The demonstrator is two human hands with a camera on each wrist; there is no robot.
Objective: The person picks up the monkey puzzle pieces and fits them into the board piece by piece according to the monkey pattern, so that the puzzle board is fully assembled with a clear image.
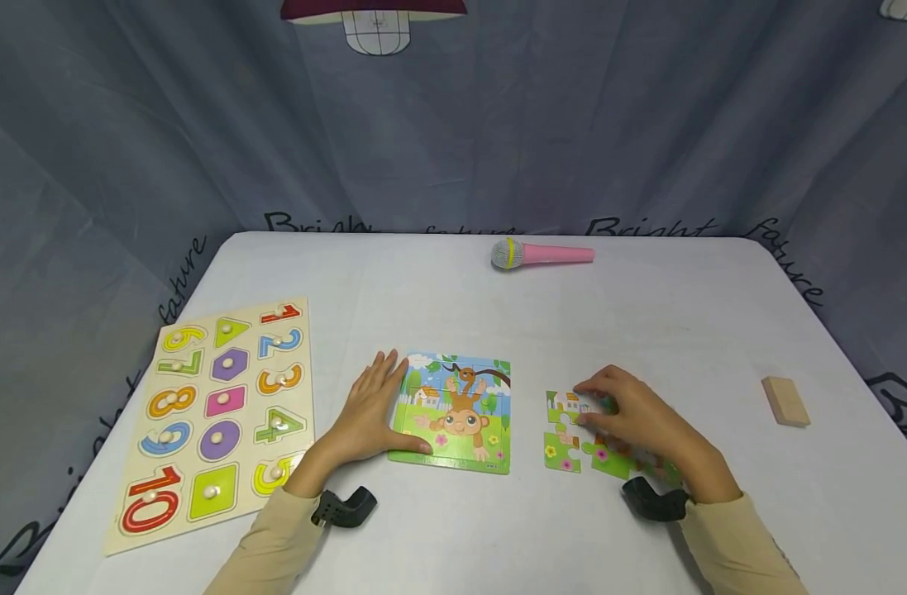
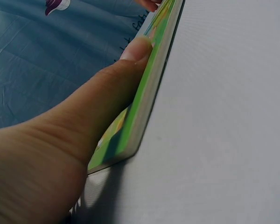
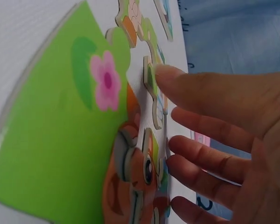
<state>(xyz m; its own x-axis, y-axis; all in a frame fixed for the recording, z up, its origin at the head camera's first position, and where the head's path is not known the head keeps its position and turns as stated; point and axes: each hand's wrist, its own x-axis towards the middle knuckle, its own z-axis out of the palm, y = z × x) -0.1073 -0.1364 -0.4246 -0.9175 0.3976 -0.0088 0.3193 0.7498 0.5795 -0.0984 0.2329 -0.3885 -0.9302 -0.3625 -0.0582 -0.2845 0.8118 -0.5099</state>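
My left hand (image 1: 367, 413) lies with spread fingers along the left side of a square monkey jigsaw puzzle (image 1: 460, 413). Its thumb (image 2: 116, 77) rests across the puzzle's near corner, where the green border shows. Over a group of loose jigsaw pieces (image 1: 562, 453) is my right hand (image 1: 635, 413), its fingers loosely bent and apart. The right thumb (image 3: 170, 77) touches a small puzzle piece (image 3: 151, 79), and the other fingertips come down just beyond it. A large green piece with a pink flower (image 3: 60, 116) lies nearer the wrist camera. My right hand partly hides several pieces in the head view.
A wooden board with numbers and shapes (image 1: 252, 459) lies at the left, under my left forearm. A pink toy microphone (image 1: 557, 254) is near the far edge of the white table (image 1: 423, 289). At the right lies a small wooden block (image 1: 785, 402).
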